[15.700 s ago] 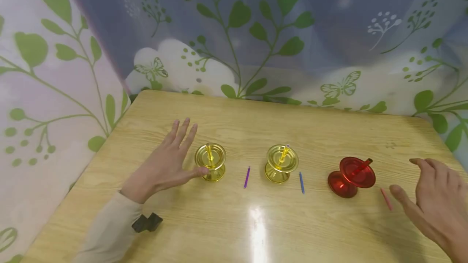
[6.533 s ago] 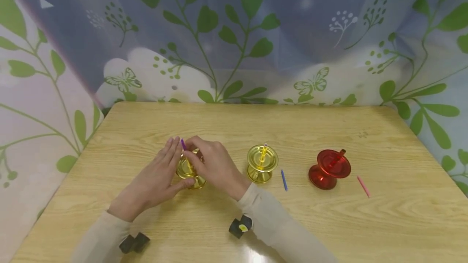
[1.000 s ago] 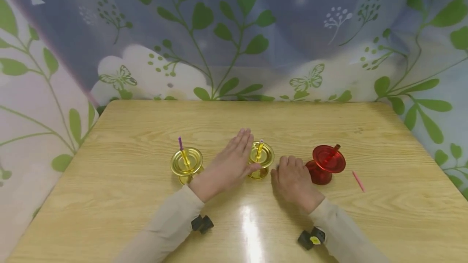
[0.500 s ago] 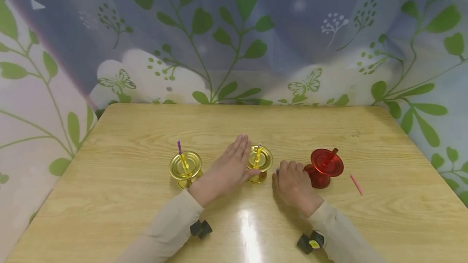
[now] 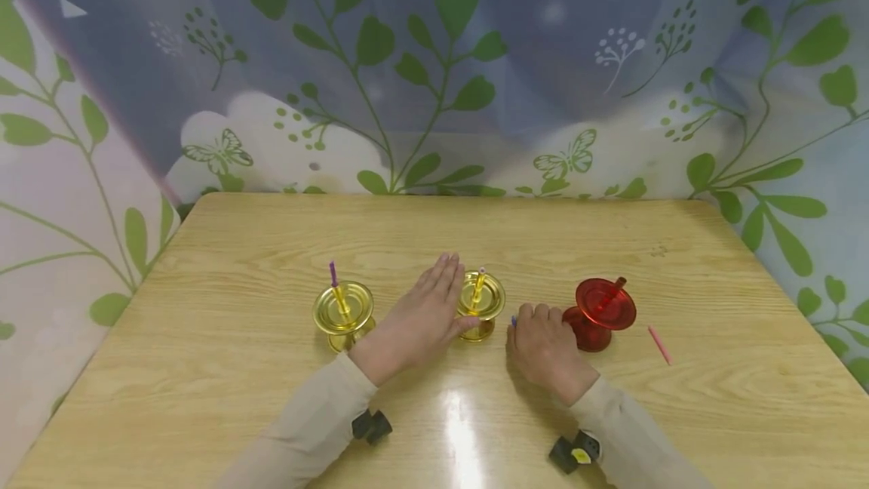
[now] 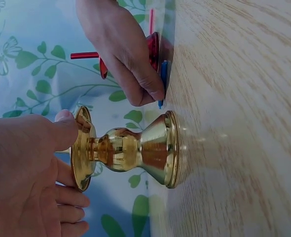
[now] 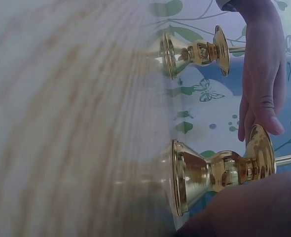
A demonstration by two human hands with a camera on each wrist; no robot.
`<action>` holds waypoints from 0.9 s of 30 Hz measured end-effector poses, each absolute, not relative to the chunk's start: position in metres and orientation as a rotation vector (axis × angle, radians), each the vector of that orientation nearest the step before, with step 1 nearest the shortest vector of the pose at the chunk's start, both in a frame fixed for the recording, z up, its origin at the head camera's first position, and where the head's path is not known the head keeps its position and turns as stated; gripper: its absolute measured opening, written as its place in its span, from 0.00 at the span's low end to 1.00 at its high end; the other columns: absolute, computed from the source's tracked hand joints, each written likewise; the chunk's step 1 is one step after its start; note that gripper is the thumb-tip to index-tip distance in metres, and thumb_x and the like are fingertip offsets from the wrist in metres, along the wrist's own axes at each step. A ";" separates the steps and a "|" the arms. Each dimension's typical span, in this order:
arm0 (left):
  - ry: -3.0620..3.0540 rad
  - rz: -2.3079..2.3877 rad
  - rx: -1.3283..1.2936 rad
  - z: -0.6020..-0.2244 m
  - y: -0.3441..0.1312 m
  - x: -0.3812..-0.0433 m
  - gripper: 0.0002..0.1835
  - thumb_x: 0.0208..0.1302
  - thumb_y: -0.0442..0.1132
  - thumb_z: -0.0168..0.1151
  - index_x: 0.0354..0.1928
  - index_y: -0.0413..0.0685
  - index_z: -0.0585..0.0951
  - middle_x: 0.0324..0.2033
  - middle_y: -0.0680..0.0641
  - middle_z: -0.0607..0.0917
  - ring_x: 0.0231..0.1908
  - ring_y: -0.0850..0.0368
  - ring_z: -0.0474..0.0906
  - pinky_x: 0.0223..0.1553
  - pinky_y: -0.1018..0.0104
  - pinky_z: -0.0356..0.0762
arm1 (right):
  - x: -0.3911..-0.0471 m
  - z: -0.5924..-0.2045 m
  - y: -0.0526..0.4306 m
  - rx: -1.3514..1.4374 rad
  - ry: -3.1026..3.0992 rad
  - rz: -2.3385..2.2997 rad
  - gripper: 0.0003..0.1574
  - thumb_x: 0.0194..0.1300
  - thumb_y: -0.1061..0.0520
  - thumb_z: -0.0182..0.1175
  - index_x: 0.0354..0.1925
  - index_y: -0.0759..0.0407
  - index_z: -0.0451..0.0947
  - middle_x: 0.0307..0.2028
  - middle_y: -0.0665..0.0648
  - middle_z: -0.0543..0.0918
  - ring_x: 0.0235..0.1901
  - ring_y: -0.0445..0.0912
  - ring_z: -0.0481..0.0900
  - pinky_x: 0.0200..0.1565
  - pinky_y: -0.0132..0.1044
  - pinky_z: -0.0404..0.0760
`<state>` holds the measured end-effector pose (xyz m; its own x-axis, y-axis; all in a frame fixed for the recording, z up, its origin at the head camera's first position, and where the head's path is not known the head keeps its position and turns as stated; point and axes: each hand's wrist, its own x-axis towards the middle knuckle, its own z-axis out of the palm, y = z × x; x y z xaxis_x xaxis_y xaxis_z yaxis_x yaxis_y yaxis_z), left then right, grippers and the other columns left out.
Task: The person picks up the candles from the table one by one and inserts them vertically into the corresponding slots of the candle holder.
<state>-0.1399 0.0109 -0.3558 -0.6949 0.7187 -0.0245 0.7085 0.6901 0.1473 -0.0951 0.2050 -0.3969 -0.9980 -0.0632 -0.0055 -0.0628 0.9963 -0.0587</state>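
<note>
My left hand (image 5: 421,315) rests against the dish rim of the middle gold candlestick (image 5: 490,299), its fingers straight and thumb spread. In the left wrist view, thumb and fingers lie on either side of the dish of this gold candlestick (image 6: 121,153). My right hand (image 5: 545,343) is low at the tabletop between that candlestick and the red candlestick (image 5: 597,308). Its curled fingertips pinch a thin blue candle (image 6: 163,73), mostly covered by the hand from above. A purple candle (image 5: 333,273) stands in the socket of the left gold candlestick (image 5: 326,317).
A pink candle (image 5: 659,345) lies on the wooden table (image 5: 434,229) right of the red candlestick. Behind the table hangs a leaf-patterned cloth (image 5: 421,81). In the right wrist view the left gold candlestick (image 7: 200,53) stands beyond the middle one.
Earlier the purple candle lay on the table; it now stands in the left candlestick. Both hands have since moved right. Over the last second they barely shift, and the blue tip shows slightly more.
</note>
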 end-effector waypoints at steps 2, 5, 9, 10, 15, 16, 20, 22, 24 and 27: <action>2.813 0.193 1.192 -0.356 0.011 -0.141 0.41 0.75 0.59 0.36 0.72 0.29 0.49 0.72 0.32 0.44 0.73 0.42 0.37 0.72 0.55 0.40 | -0.095 -0.396 0.205 -0.109 3.128 -0.085 0.14 0.69 0.60 0.50 0.28 0.68 0.65 0.24 0.63 0.68 0.28 0.57 0.71 0.25 0.47 0.76; 2.812 0.185 1.195 -0.355 0.012 -0.141 0.41 0.75 0.59 0.36 0.72 0.29 0.48 0.72 0.32 0.44 0.73 0.43 0.37 0.72 0.55 0.39 | -0.096 -0.394 0.206 -0.109 3.095 -0.078 0.13 0.69 0.61 0.49 0.28 0.69 0.65 0.24 0.63 0.68 0.28 0.56 0.70 0.25 0.47 0.76; 2.815 0.176 1.207 -0.355 0.012 -0.142 0.41 0.75 0.59 0.36 0.72 0.29 0.49 0.72 0.32 0.44 0.73 0.42 0.37 0.72 0.56 0.40 | -0.097 -0.393 0.207 -0.105 3.073 -0.074 0.13 0.70 0.61 0.48 0.29 0.70 0.66 0.25 0.63 0.68 0.28 0.56 0.70 0.26 0.46 0.77; 2.817 0.171 1.210 -0.355 0.013 -0.141 0.41 0.75 0.59 0.36 0.72 0.29 0.49 0.72 0.32 0.44 0.73 0.42 0.37 0.72 0.56 0.40 | -0.097 -0.393 0.207 -0.111 3.074 -0.071 0.13 0.70 0.62 0.48 0.29 0.70 0.66 0.25 0.63 0.68 0.28 0.56 0.70 0.27 0.46 0.77; 2.820 0.148 1.209 -0.357 0.012 -0.140 0.41 0.75 0.59 0.37 0.72 0.30 0.49 0.72 0.32 0.44 0.73 0.42 0.37 0.72 0.55 0.41 | -0.098 -0.394 0.206 -0.136 3.091 -0.117 0.11 0.70 0.63 0.48 0.31 0.71 0.67 0.25 0.62 0.69 0.30 0.56 0.72 0.32 0.48 0.78; 2.820 0.143 1.210 -0.357 0.012 -0.140 0.41 0.75 0.59 0.36 0.72 0.30 0.49 0.73 0.33 0.45 0.73 0.42 0.37 0.72 0.55 0.41 | -0.098 -0.394 0.206 -0.140 3.098 -0.121 0.11 0.70 0.63 0.48 0.32 0.71 0.68 0.25 0.62 0.69 0.30 0.56 0.72 0.32 0.47 0.78; 2.832 0.129 1.212 -0.358 0.011 -0.140 0.41 0.75 0.59 0.36 0.72 0.30 0.49 0.73 0.33 0.45 0.73 0.42 0.38 0.72 0.55 0.42 | -0.099 -0.395 0.203 -0.153 3.135 -0.132 0.11 0.70 0.63 0.49 0.32 0.70 0.68 0.25 0.62 0.69 0.30 0.56 0.73 0.30 0.47 0.79; 2.835 0.126 1.212 -0.358 0.011 -0.140 0.41 0.75 0.59 0.36 0.72 0.30 0.49 0.73 0.32 0.46 0.73 0.42 0.38 0.72 0.55 0.42 | -0.099 -0.395 0.203 -0.156 3.153 -0.131 0.11 0.70 0.63 0.50 0.32 0.70 0.67 0.25 0.61 0.69 0.28 0.55 0.72 0.28 0.46 0.78; 2.839 0.121 1.213 -0.358 0.010 -0.139 0.41 0.75 0.60 0.36 0.72 0.30 0.49 0.73 0.32 0.46 0.73 0.42 0.39 0.72 0.55 0.43 | -0.099 -0.395 0.202 -0.164 3.172 -0.137 0.11 0.70 0.62 0.50 0.32 0.70 0.67 0.24 0.61 0.68 0.27 0.54 0.72 0.26 0.45 0.78; 2.844 0.114 1.211 -0.359 0.010 -0.139 0.41 0.75 0.60 0.36 0.72 0.30 0.49 0.73 0.32 0.46 0.73 0.42 0.39 0.72 0.55 0.43 | -0.100 -0.395 0.202 -0.176 3.206 -0.146 0.11 0.70 0.62 0.52 0.31 0.69 0.67 0.24 0.60 0.68 0.26 0.54 0.71 0.24 0.45 0.77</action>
